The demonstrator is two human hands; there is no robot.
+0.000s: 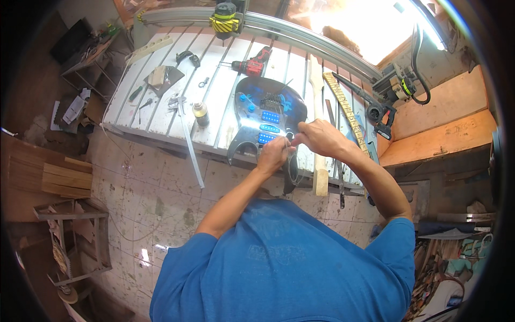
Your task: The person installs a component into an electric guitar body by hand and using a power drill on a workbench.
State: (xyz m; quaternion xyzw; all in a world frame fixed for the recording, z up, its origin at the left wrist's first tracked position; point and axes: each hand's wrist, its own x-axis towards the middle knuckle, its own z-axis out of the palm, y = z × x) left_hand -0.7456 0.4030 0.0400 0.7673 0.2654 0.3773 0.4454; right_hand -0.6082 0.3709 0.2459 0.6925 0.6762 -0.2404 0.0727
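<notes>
A dark electric guitar body [252, 88] with blue pickups [271, 117] and blue knobs [250, 108] lies on the slotted white table in front of me. My left hand [274, 154] is closed at the body's near edge, just below the lowest pickup. Meeting it from the right, my right hand [323, 138] has its fingers bent into a pinch. Something thin and pale, perhaps a wire, shows between the fingertips, but it is too small to name. A long pale wooden piece [320, 180] lies right of the guitar, under my right hand.
Beyond the guitar lies a red cordless drill [254, 64]. To its left are a small bottle [200, 114], a caliper [177, 103], a metal strip [193, 155] overhanging the edge and a screwdriver [135, 94]. A handheld blower [378, 111] rests at right. A machine spindle [225, 22] hangs over the far side.
</notes>
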